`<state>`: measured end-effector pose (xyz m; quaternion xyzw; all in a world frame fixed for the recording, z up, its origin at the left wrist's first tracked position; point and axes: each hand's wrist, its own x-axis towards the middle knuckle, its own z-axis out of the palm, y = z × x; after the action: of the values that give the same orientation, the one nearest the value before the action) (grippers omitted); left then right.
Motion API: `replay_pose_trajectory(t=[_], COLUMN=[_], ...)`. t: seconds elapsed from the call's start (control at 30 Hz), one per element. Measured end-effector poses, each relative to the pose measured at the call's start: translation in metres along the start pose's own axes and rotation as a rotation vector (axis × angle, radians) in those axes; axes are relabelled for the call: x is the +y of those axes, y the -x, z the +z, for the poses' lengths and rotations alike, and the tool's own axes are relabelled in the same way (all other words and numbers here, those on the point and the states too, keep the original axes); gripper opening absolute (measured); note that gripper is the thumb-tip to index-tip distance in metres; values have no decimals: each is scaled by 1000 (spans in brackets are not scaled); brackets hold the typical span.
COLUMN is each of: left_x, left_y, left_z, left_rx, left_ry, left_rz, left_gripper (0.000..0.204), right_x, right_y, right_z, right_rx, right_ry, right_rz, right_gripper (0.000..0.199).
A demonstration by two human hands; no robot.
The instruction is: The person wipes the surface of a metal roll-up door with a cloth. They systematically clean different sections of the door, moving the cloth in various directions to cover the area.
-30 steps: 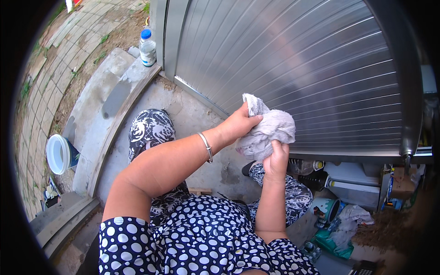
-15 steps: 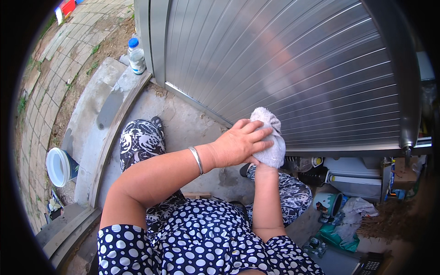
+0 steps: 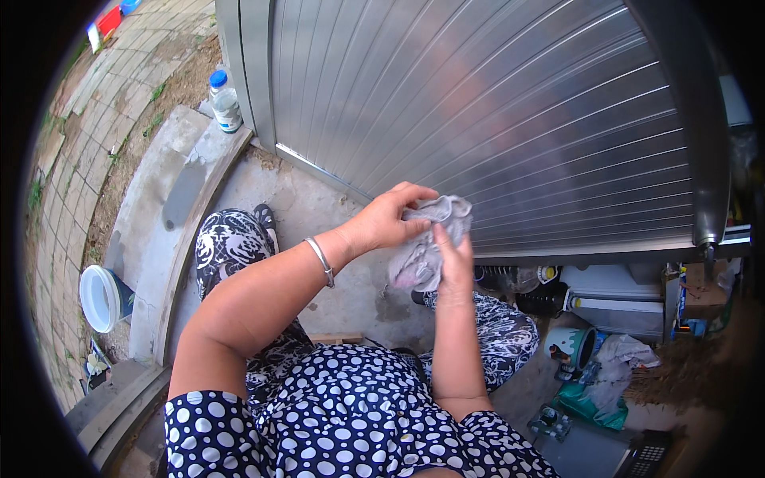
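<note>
A crumpled greyish-white cloth (image 3: 420, 256) hangs between my two hands, low in front of the ribbed metal door panel (image 3: 494, 143). My left hand (image 3: 388, 217), with a silver bangle at its wrist, grips the cloth's upper left part. On the other side, my right hand (image 3: 455, 261) holds it with the thumb pointing up along the fabric; the hand is slightly blurred and some fingers are hidden behind the cloth. Both hands are apart from the panel as far as I can see.
A clear bottle with a blue cap (image 3: 225, 102) stands on the concrete ledge (image 3: 187, 191) at the left. Below it a white-and-blue bucket (image 3: 101, 299) lies tipped. Dark bottles (image 3: 542, 301), a teal-and-white tub (image 3: 570, 348) and plastic bags (image 3: 617, 366) crowd the lower right.
The cloth was bunched over my right hand with my left hand lying on it. Now it is opened out and loosely crumpled between both hands, which have moved slightly left.
</note>
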<state>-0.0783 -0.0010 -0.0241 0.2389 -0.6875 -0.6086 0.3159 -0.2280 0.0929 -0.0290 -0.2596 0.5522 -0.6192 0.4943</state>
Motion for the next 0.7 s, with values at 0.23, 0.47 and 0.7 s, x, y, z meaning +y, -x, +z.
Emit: replay_pose_trajectory(t=[0.23,0.47,0.7], left_x=[-11,-7,-1], left_y=[3,16,31], left_z=[-6,16,16], left_rx=[48,-187,-289], left_ry=[-298,-446,-463], left_rz=[-142,1,-64], left_gripper=[30,24,23], right_x=[-234,-355,-198], right_y=[10,-46,-82], right_z=[4,-20,6], right_rx=[715,782,182], right_ry=[1181,1566,1736], right_rz=[-1285,-2089,-1815], right_gripper=[59,43,39])
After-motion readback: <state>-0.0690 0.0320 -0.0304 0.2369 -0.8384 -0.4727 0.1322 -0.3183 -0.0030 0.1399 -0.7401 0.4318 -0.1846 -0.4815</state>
